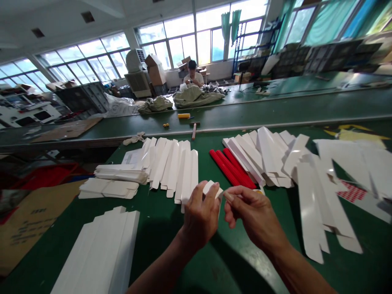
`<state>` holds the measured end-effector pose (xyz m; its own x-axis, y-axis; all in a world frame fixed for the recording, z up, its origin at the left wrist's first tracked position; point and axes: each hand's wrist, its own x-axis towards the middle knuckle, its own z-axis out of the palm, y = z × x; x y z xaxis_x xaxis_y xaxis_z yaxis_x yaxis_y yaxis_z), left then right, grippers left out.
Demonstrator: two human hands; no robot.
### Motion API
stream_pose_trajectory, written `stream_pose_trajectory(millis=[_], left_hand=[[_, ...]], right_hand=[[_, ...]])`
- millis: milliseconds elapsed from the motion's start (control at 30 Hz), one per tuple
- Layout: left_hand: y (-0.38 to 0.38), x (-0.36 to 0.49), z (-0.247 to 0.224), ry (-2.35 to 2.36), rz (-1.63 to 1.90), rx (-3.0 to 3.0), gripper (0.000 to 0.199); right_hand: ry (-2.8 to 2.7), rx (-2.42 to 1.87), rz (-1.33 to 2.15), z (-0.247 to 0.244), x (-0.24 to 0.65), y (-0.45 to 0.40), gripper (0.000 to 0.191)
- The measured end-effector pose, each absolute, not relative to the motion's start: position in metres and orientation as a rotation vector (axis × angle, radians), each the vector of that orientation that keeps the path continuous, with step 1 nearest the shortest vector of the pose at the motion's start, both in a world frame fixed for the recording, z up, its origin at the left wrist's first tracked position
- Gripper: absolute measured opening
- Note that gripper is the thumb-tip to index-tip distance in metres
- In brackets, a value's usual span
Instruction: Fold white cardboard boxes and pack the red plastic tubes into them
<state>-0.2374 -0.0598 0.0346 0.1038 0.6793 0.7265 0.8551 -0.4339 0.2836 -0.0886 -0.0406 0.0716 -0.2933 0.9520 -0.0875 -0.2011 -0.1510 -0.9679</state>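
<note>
My left hand (200,214) holds a small folded piece of white card (211,188) up between its fingers. My right hand (254,216) is pinched at the piece's right end, and its fingertips partly hide that edge. Just ahead lie overlapping long white die-cut card strips (173,169). Red strips (231,168) sit to their right, beside a further heap of white folded card strips (263,157). Closer to my left is a stack of white card blanks (98,249). Large glossy white card blanks (324,196) spread out to the right.
The green workbench (159,261) holds smaller white card stacks (113,183) at its left. Beyond its far edge run another green bench, a yellow roll (183,116) and a co-worker (192,75) behind sacks. Cardboard (33,216) lies below left.
</note>
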Motion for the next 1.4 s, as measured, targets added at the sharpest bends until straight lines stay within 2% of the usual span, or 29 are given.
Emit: stream_pose_trajectory(millis=[200,367,500,600,733,833,933,1033,1100,1200,1300,1400], left_hand=[[-0.064,-0.230,0.027,-1.539,-1.257,-2.108,0.058],[-0.065,-0.225,0.025,-1.581,-1.274,-2.049,0.067],[-0.067,-0.222,0.024,-1.527,-1.330,-2.059,0.065],[-0.070,-0.223,0.025,-1.520,-1.307,-2.119,0.055],[-0.079,-0.234,0.036,-1.559,-1.346,-2.295,0.047],[-0.090,-0.243,0.043,-1.564,-1.441,-2.464,0.053],[-0.096,-0.241,0.034,-1.635,-1.512,-2.447,0.049],[-0.088,-0.228,0.011,-1.805,-1.684,-2.030,0.054],[-0.077,-0.224,0.000,-1.931,-1.800,-1.708,0.062],[-0.063,-0.242,-0.003,-2.103,-1.875,-1.438,0.068],[-0.059,-0.292,-0.003,-2.397,-1.748,-1.348,0.072],[-0.063,-0.354,-0.023,-2.810,-1.177,-1.371,0.067]], right_hand=[[-1.223,-1.015,1.575,0.070,-0.098,-0.042,0.033],[-1.270,-1.088,1.547,0.073,-0.098,-0.040,0.038],[-1.178,-1.159,1.738,0.078,-0.094,-0.031,0.044],[-1.097,-1.178,1.960,0.082,-0.090,-0.025,0.039],[-1.125,-1.130,2.017,0.071,-0.090,-0.031,0.041],[-1.206,-1.174,1.877,0.044,-0.097,-0.041,0.046],[-1.390,-1.225,1.582,0.009,-0.109,-0.049,0.040],[-1.747,-1.255,1.098,-0.021,-0.120,-0.056,0.025],[-1.959,-1.142,0.869,-0.032,-0.123,-0.061,0.024],[-2.212,-0.921,0.911,-0.042,-0.116,-0.059,0.035],[-2.380,-1.142,0.771,-0.057,-0.093,-0.031,0.036],[-2.304,-1.689,0.299,-0.079,-0.062,0.022,0.038]])
